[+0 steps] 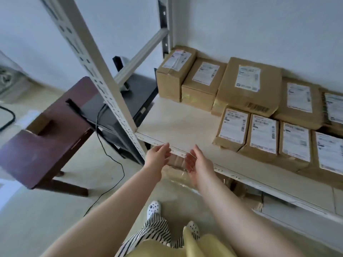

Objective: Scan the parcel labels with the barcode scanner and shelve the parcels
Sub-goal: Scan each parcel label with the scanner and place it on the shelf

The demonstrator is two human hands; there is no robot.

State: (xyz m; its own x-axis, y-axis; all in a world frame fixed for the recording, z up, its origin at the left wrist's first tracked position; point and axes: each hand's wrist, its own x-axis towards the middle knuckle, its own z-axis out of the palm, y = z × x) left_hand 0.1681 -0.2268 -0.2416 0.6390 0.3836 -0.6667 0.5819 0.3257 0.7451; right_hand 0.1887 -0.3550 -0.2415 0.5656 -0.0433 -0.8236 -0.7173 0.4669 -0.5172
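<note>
Several brown cardboard parcels with white labels lie on the pale shelf board (178, 125): one at the back left (174, 71), a large one (248, 86) behind a front row (232, 130). Both my hands reach out in front of the shelf's front edge, palms facing each other. My left hand (157, 156) and my right hand (196, 162) have relaxed, nearly straight fingers and hold nothing. Between and below them another taped cardboard parcel (176, 162) shows on the level underneath. No barcode scanner is clearly visible.
A white perforated shelf upright (104, 75) stands left of my hands. A dark wooden table (48, 138) and a black unit (120, 108) with a trailing cable (115, 164) sit at left. The left part of the shelf board is bare.
</note>
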